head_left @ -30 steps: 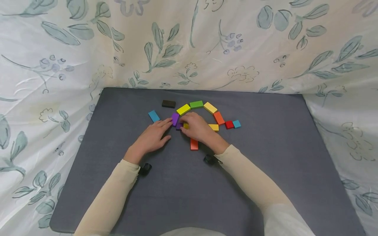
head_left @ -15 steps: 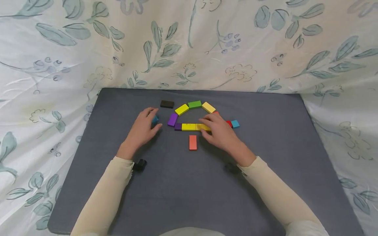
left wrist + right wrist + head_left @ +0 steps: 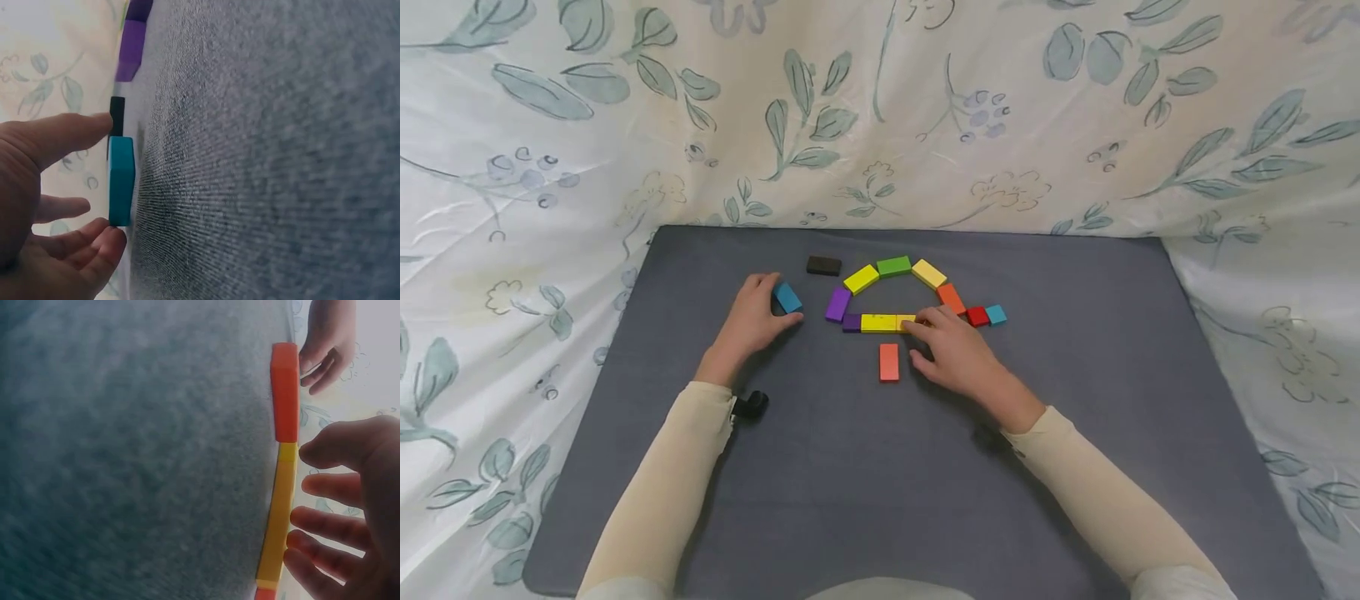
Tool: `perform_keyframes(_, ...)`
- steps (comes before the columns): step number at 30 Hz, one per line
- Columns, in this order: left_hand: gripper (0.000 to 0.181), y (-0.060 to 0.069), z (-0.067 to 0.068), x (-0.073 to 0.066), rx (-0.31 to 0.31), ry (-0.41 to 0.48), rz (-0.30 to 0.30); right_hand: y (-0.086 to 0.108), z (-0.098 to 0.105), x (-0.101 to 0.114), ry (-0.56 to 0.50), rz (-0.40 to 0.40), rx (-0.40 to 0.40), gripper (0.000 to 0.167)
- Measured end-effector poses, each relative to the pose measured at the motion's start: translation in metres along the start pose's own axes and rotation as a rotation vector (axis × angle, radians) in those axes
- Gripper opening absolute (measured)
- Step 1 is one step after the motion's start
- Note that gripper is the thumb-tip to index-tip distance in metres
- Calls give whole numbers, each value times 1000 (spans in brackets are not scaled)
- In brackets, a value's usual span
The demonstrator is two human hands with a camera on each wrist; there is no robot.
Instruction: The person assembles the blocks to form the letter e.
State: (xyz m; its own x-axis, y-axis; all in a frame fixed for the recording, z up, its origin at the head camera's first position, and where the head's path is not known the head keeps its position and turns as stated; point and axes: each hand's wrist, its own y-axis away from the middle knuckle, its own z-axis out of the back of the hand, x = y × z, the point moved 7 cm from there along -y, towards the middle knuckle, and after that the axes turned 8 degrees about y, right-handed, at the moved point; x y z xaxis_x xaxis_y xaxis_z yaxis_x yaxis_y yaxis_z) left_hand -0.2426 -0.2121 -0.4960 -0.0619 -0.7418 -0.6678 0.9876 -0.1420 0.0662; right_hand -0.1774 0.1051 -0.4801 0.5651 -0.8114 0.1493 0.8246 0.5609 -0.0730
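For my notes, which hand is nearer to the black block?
Left: the left hand is lower-left of the black block in the head view; the right hand, farther, lower-right.

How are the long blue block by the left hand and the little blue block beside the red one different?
Size: the long blue block is bigger; the little blue block looks nearly square.
Hands: the left hand reaches around the long one; no hand touches the little one.
Neighbors: the long one is apart from other blocks; the little one is right beside the red block.
Both are blue.

Block arch (image 3: 893, 267) behind block row (image 3: 878, 322) on table (image 3: 850, 483)
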Motion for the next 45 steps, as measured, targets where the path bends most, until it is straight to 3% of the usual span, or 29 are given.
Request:
perform_keyframes(11,70,-3,1,6,17,31,7,1,-11,5,90,-19,9,55)
perform_keyframes(20,68,-4,5,6,32,54,-3,-1,-12,7,113,-34,18,56)
perform_keyframes(28,65,7,7,-10,75,42,-108,-2,-10,7,112,-35,15,55)
perform_keyframes(35,64,20,4,-32,122,45,-158,-2,-9,5,115,-45,25,55)
perform_keyframes(45,62,26,-12,-49,179,51,-209,-4,-10,4,104,-58,26,54)
